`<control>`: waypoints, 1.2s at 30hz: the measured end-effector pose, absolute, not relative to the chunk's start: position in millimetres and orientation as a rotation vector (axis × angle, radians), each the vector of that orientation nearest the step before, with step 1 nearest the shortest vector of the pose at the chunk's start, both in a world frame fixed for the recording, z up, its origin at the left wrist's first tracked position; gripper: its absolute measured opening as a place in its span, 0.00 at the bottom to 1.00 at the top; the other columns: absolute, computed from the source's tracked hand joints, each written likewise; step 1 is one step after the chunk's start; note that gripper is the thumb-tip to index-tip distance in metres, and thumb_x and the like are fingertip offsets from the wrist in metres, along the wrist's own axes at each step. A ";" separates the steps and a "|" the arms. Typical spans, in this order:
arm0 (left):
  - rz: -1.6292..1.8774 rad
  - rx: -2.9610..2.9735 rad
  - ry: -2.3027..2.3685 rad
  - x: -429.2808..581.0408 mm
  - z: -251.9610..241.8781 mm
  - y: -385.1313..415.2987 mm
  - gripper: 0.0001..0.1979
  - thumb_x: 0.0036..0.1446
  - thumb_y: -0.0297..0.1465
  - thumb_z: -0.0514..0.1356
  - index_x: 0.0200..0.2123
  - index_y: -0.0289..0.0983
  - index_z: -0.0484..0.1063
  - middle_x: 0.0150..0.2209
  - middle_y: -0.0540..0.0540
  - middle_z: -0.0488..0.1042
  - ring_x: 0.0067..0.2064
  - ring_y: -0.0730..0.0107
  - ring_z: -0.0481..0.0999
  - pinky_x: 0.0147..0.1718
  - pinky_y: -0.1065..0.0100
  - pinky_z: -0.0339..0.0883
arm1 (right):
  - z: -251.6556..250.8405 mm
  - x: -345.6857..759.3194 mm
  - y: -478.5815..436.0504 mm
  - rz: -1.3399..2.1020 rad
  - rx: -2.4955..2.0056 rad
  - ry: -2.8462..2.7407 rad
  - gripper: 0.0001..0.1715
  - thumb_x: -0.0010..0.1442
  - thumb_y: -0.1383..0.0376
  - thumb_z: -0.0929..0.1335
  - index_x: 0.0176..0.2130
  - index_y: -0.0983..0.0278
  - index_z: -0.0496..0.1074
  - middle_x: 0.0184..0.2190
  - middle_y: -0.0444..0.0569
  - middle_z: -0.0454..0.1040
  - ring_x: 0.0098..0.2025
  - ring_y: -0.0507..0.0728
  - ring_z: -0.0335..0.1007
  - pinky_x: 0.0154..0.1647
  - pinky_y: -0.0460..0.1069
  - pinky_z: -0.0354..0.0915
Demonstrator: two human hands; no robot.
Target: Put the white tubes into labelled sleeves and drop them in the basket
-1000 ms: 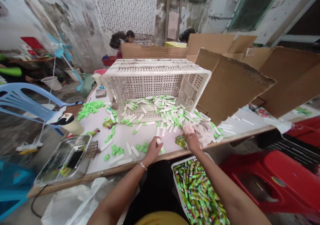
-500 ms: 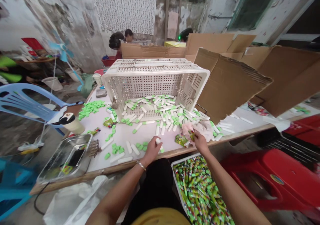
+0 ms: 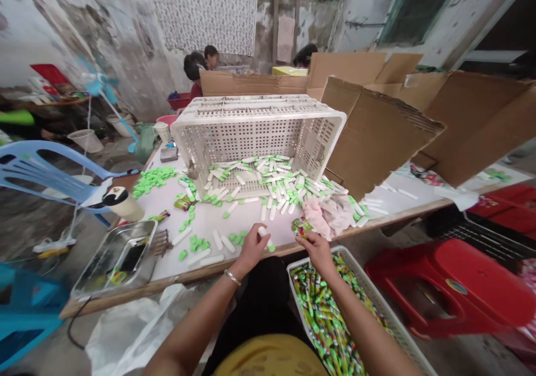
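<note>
White tube (image 3: 262, 231) stands pinched upright between the fingers of my left hand (image 3: 250, 249) at the near edge of the worktop (image 3: 249, 218), its lower half hidden by them. My right hand (image 3: 317, 247) nips a green printed label (image 3: 302, 226), too small to read, just beside a pink cloth (image 3: 330, 215).

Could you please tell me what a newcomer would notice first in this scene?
A white crate tipped on its side mid-table spills white tubes and green caps. At the near edge, the left hand grips one tube, the right hand a printed wrapper; green-wrapped tubes lie heaped below.
</note>
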State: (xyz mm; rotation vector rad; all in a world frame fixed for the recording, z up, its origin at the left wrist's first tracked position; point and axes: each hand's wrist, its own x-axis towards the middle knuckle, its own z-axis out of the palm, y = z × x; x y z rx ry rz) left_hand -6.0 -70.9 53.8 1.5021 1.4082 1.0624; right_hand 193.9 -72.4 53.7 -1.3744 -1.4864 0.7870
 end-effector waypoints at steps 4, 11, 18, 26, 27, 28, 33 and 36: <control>1.128 1.476 1.422 -12.6 68.5 -76.1 0.15 0.54 0.35 0.52 0.45 0.38 0.61 0.20 0.57 0.54 0.21 0.78 0.57 0.22 0.75 0.53 | 64.3 183.9 -83.7 0.824 -1.328 -1.585 0.22 0.54 0.53 0.63 0.16 0.63 0.63 0.17 0.42 0.59 0.24 0.52 0.56 0.28 0.47 0.56; 1.247 1.356 1.275 -8.7 96.7 -77.7 0.16 0.55 0.37 0.52 0.46 0.37 0.59 0.21 0.56 0.58 0.20 0.79 0.60 0.20 0.76 0.56 | 73.6 177.2 -93.1 0.908 -1.274 -1.730 0.21 0.57 0.54 0.60 0.20 0.64 0.64 0.19 0.43 0.61 0.25 0.53 0.58 0.28 0.47 0.56; 1.425 1.263 1.070 3.3 112.0 -75.3 0.15 0.56 0.37 0.52 0.45 0.37 0.57 0.25 0.54 0.62 0.20 0.81 0.62 0.20 0.77 0.59 | 80.9 175.9 -98.7 0.879 -1.232 -1.861 0.18 0.58 0.58 0.61 0.22 0.64 0.65 0.22 0.43 0.61 0.27 0.52 0.59 0.30 0.46 0.56; 1.312 1.371 1.098 6.1 109.7 -75.7 0.14 0.56 0.37 0.52 0.44 0.38 0.59 0.23 0.55 0.61 0.21 0.80 0.62 0.20 0.76 0.59 | 87.9 174.2 -95.5 0.935 -1.204 -1.937 0.16 0.58 0.59 0.61 0.25 0.64 0.69 0.23 0.44 0.65 0.29 0.54 0.62 0.31 0.47 0.57; 1.293 1.382 1.106 5.4 109.3 -76.1 0.14 0.56 0.37 0.52 0.44 0.38 0.59 0.22 0.56 0.61 0.20 0.80 0.62 0.20 0.76 0.59 | 88.3 174.1 -95.2 0.941 -1.206 -1.945 0.15 0.58 0.59 0.61 0.26 0.64 0.70 0.24 0.45 0.66 0.29 0.54 0.63 0.31 0.47 0.58; 1.278 1.390 1.112 4.8 108.8 -76.4 0.13 0.56 0.37 0.52 0.44 0.38 0.60 0.22 0.56 0.61 0.20 0.80 0.62 0.20 0.76 0.59 | 88.6 173.9 -95.2 0.941 -1.209 -1.948 0.15 0.58 0.59 0.62 0.28 0.64 0.71 0.25 0.45 0.68 0.30 0.55 0.64 0.32 0.48 0.59; 1.249 1.374 1.148 6.0 103.7 -76.6 0.13 0.55 0.38 0.52 0.42 0.38 0.59 0.21 0.57 0.60 0.20 0.79 0.63 0.21 0.76 0.58 | 89.3 169.1 -100.4 0.728 -1.297 -1.912 0.18 0.54 0.58 0.66 0.43 0.64 0.70 0.39 0.51 0.74 0.42 0.60 0.67 0.43 0.52 0.60; 1.194 1.397 1.164 10.9 99.3 -78.4 0.12 0.57 0.39 0.50 0.41 0.38 0.58 0.19 0.57 0.59 0.20 0.78 0.62 0.21 0.75 0.58 | 89.0 163.8 -104.2 0.459 -1.404 -1.957 0.16 0.53 0.60 0.67 0.41 0.65 0.71 0.35 0.53 0.75 0.40 0.61 0.68 0.42 0.53 0.60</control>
